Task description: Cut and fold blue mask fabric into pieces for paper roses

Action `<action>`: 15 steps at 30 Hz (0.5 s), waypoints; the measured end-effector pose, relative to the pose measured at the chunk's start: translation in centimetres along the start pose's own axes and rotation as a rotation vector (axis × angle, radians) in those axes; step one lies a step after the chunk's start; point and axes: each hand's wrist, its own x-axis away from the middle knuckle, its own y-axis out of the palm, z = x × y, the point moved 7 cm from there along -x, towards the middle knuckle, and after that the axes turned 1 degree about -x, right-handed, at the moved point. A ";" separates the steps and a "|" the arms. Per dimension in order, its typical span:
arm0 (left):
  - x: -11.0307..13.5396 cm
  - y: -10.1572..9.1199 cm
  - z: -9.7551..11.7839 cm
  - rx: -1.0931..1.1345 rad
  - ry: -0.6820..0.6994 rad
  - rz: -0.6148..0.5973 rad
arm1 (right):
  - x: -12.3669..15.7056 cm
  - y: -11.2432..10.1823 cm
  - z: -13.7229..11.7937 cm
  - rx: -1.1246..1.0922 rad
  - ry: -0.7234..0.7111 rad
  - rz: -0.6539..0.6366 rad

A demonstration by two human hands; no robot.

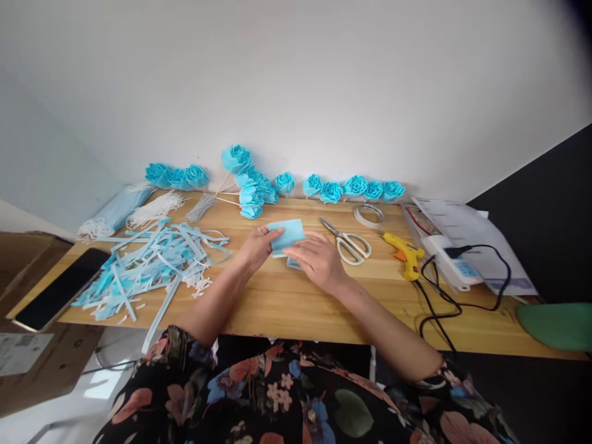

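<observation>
A light blue sheet of mask-like fabric (290,233) is stretched between my two hands above the middle of the table. My left hand (259,245) pinches its left edge, thumb on top. At the lower right edge, my right hand (319,258) grips the same sheet, with its fingers laid across it. Under my right hand, another blue piece (293,263) lies partly hidden on the wood. Scissors (349,240) with white handles rest just right of my right hand.
Blue fabric flowers (330,192) line the wall. Left are cut strips (152,265), a mask stack (121,209), wires (201,208) and a phone (62,288). Right are a tape roll (369,215), a yellow glue gun (404,254), its black cord (435,316) and a power strip (451,265).
</observation>
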 end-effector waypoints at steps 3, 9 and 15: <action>0.0 0.0 0.1 -0.116 0.081 0.034 | -0.9 -0.8 1.4 0.014 0.074 0.052; -0.1 0.1 -0.1 -0.228 0.118 0.061 | -0.9 -1.2 3.9 -0.013 0.222 0.111; 0.1 0.6 0.2 -0.304 0.138 0.027 | -0.1 -0.4 4.8 -0.186 0.271 0.097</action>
